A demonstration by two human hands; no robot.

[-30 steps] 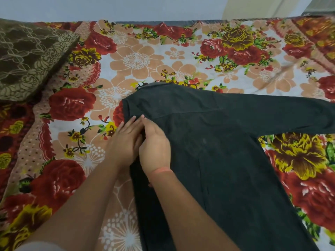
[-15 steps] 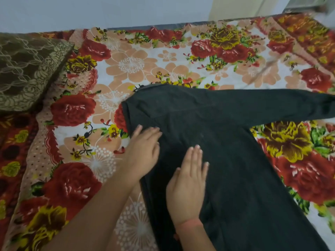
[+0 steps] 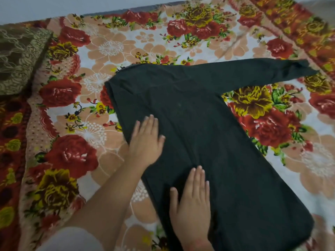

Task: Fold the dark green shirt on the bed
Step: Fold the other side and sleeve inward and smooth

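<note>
The dark green shirt (image 3: 208, 134) lies flat on the floral bed cover (image 3: 112, 49), its body running from the upper left toward the lower right. One long sleeve (image 3: 253, 73) stretches out to the right. The left side is folded in along a straight edge. My left hand (image 3: 146, 138) presses flat on that folded left edge, fingers straight. Nearer to me, my right hand (image 3: 192, 205) lies flat on the shirt's body, fingers straight and together.
A brown patterned pillow (image 3: 18, 57) sits at the far left of the bed. A pale wall (image 3: 72, 6) runs along the bed's far edge. Bare floral cover surrounds the shirt on every side.
Both hands have let go of the folded left edge, flattened out and slid down the shirt toward me. The view has shifted, bringing the sleeve's end into sight.
</note>
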